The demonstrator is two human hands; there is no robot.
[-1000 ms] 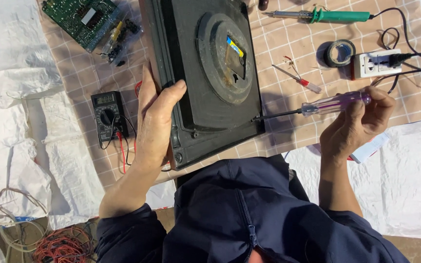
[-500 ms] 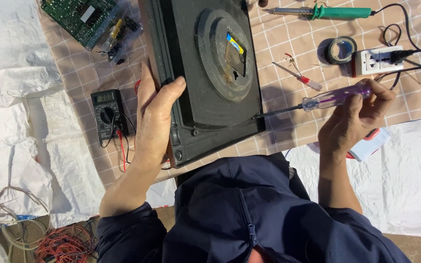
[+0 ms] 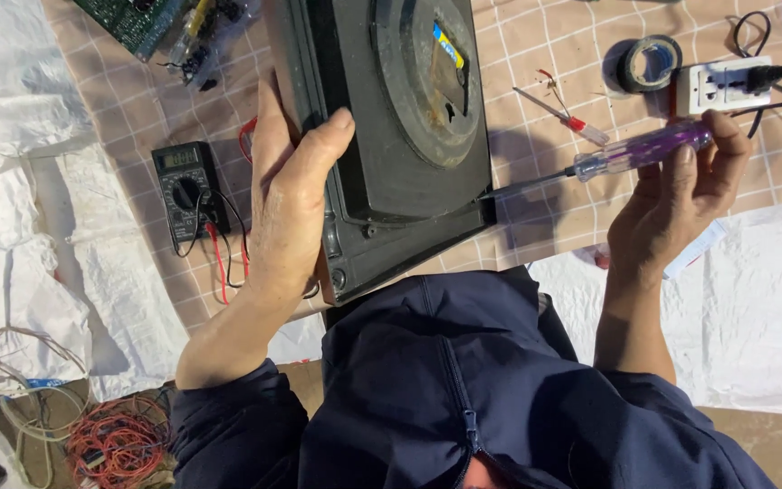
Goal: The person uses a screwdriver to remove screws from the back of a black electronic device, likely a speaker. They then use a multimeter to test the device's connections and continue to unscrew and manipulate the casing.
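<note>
**Q:** On the checked cloth [image 3: 536,81], how is the black appliance base [image 3: 391,145] placed relative to the two hands?

**A:** It is shown lying underside up at upper centre, its near corner overhanging toward the body. The left hand [image 3: 287,204] is laid against its left edge, thumb pressed over the rim and fingers extended along the side, so the base is steadied rather than lifted. The right hand [image 3: 676,195] is closed around the purple-handled screwdriver [image 3: 622,156].

**Q:** Along which axis is the tool held?

**A:** The long axis is seen running from upper right down to lower left, the shaft tip being brought to the base's right-hand edge near its lower corner. The base therefore lies leftward of the right hand, and the left hand is already in contact with it.

**Q:** What cannot be resolved?

**A:** The screw or slot met by the tip is too small to be made out. The base's far end is cut off by the top edge. The multimeter [image 3: 187,186] is only partly legible, and the circuit board [image 3: 133,18] is cropped
</note>
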